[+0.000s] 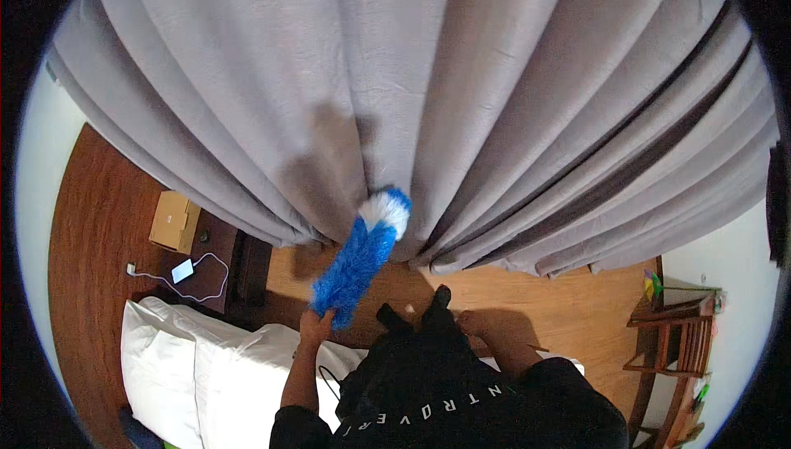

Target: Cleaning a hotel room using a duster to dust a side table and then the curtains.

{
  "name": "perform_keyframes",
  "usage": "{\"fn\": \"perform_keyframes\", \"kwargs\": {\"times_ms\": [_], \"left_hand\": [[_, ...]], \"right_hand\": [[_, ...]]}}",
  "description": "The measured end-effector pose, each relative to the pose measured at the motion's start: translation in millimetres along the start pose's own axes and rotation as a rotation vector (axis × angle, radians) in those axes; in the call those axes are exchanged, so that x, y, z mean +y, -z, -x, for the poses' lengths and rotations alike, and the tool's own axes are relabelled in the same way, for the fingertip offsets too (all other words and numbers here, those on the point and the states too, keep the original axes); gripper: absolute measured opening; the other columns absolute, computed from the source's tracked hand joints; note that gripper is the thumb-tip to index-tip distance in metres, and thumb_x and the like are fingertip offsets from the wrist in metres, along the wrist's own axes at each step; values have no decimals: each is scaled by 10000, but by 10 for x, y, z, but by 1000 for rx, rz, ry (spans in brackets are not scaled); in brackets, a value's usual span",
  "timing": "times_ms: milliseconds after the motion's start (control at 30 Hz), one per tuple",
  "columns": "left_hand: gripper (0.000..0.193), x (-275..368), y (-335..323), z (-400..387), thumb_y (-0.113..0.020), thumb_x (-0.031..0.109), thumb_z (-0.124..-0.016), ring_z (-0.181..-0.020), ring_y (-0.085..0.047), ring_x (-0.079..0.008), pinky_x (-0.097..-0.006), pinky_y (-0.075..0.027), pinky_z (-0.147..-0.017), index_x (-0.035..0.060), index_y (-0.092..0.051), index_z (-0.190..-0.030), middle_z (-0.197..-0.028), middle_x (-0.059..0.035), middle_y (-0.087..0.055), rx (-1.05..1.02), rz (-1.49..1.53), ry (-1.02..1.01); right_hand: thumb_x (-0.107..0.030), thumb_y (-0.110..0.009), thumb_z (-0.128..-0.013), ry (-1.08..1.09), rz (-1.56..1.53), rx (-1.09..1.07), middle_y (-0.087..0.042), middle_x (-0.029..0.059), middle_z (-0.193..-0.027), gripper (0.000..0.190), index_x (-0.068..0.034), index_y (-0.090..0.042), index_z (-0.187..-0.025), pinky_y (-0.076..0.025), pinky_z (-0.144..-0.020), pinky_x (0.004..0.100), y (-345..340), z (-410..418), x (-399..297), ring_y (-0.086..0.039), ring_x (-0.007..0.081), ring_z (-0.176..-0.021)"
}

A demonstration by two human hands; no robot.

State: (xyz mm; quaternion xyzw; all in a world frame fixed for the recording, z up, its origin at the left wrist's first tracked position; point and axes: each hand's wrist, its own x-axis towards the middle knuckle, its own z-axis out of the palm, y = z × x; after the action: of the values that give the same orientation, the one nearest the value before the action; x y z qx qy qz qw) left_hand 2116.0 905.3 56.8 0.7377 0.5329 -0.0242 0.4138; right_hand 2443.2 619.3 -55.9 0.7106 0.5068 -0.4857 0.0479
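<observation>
My left hand [316, 326] grips the lower end of a fluffy duster [355, 270], blue with a white band near its blue tip. The duster slants up and to the right, its tip at the lower part of a long grey curtain [395, 109]. Whether the tip touches the cloth I cannot tell. My right hand [473, 323] hangs low beside my body, over the wooden floor [494, 291]. Its fingers are too dim to show whether they are apart or closed.
A bed with white bedding [247, 381] lies at my left. Beyond it, a cardboard box [175, 220] and a white device [183, 271] with a cable rest on a dark bedside table [213, 251]. A wooden chair [680, 338] stands near the right wall.
</observation>
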Motion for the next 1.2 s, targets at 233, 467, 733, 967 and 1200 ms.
{"fn": "perform_keyframes", "kwargs": {"times_ms": [233, 467, 733, 967, 1200], "left_hand": [[411, 946, 85, -78, -509, 390, -818, -814, -568, -338, -402, -440, -739, 13, -553, -977, -896, -203, -592, 419, 520, -676], [425, 1529, 89, -390, -505, 392, -830, -799, -567, -303, -392, -441, -704, 14, -543, -1019, -959, -184, -587, 40, 426, -584], [597, 377, -230, -72, -498, 516, -776, -885, -566, -394, -470, -439, -783, 31, -505, -1124, -958, -236, -586, -129, -431, -244], [511, 624, -79, -108, -543, 447, -762, -929, -548, -382, -448, -425, -794, 41, -539, -1072, -999, -205, -578, -295, -95, -406], [318, 1459, -28, -366, -554, 301, -799, -832, -555, -371, -423, -428, -750, 9, -591, -919, -888, -195, -599, 270, 364, -1096]], "right_hand": [[-386, -440, -836, 122, 309, -84, -606, 200, -907, 423, -10, -599, -947, -456, -760, 431, -219, -132, 408, -584, 349, -809], [-374, -416, -843, -266, -274, 263, -600, 220, -909, 422, -5, -610, -909, -452, -775, 436, -130, -109, 14, -583, 351, -826], [-358, -416, -844, -202, -246, 237, -602, 213, -907, 398, -14, -611, -892, -456, -757, 441, -273, -5, 26, -581, 348, -816], [-342, -454, -833, -156, 84, 46, -600, 212, -911, 366, -18, -615, -887, -457, -748, 435, -382, 1, 589, -580, 344, -827], [-326, -492, -823, -74, 86, 101, -598, 212, -915, 336, -21, -620, -882, -459, -739, 430, -86, 9, 308, -579, 340, -839]]}}
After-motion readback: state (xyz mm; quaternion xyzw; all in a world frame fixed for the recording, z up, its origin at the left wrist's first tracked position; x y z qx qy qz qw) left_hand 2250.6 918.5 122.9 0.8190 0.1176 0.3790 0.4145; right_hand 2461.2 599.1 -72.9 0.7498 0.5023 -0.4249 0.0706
